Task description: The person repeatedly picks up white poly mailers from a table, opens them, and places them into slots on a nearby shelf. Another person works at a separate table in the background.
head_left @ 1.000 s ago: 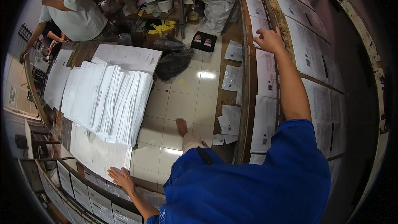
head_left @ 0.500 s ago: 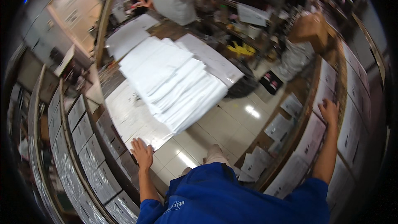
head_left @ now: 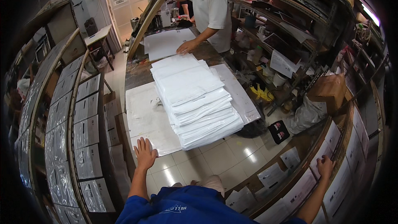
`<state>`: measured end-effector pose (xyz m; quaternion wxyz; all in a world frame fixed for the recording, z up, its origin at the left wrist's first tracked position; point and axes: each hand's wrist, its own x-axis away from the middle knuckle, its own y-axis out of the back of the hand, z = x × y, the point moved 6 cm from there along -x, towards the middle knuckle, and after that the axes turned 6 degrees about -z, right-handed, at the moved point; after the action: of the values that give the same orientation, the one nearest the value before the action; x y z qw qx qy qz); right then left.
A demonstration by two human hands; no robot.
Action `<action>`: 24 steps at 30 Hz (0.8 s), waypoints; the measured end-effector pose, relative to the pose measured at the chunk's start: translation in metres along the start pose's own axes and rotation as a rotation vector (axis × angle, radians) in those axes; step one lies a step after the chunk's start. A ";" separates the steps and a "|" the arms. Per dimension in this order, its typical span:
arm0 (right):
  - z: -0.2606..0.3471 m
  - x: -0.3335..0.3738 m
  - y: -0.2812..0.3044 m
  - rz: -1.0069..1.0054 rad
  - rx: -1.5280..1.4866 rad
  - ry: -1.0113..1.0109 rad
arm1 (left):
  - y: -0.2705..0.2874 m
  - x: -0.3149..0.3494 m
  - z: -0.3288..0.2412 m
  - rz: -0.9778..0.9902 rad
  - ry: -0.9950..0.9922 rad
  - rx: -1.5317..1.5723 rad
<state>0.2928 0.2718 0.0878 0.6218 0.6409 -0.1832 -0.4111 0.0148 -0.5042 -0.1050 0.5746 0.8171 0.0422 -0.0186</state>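
Observation:
My left hand (head_left: 145, 153) lies with fingers spread on the near left corner of a worktable, over a pale board (head_left: 143, 114). Nothing is in it. A tall, uneven stack of white plastic bags or sheets (head_left: 190, 87) rests on the table ahead, right of that hand. Off to the right, my right hand (head_left: 326, 167) is at the rack, its fingers loosely bent and apart beside printed white sheets (head_left: 302, 191). I see nothing held there. Across the table, a person in a white shirt (head_left: 209, 4) has one hand on a raised wooden frame (head_left: 146, 27) and the other near a white sheet (head_left: 166, 45).
Racks of printed sheets (head_left: 88, 130) run along my left. Metal shelves (head_left: 286, 12) with clutter stand at the back right. A cardboard box (head_left: 329, 89), a grey plastic bag (head_left: 306, 116) and a black item (head_left: 278, 132) are at the right. Tiled floor (head_left: 215, 157) shows below.
My view has lifted and shifted, showing more of the far side. The person's far hand now reaches down to the sheet. My hands stay by the table corner and the right rack.

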 end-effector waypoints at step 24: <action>0.001 -0.001 0.000 0.019 0.022 -0.001 | -0.004 -0.001 -0.001 -0.039 0.025 -0.013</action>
<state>0.2915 0.2720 0.0878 0.6184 0.6459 -0.1941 -0.4034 0.0133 -0.5014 -0.1086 0.5788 0.8126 0.0656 -0.0192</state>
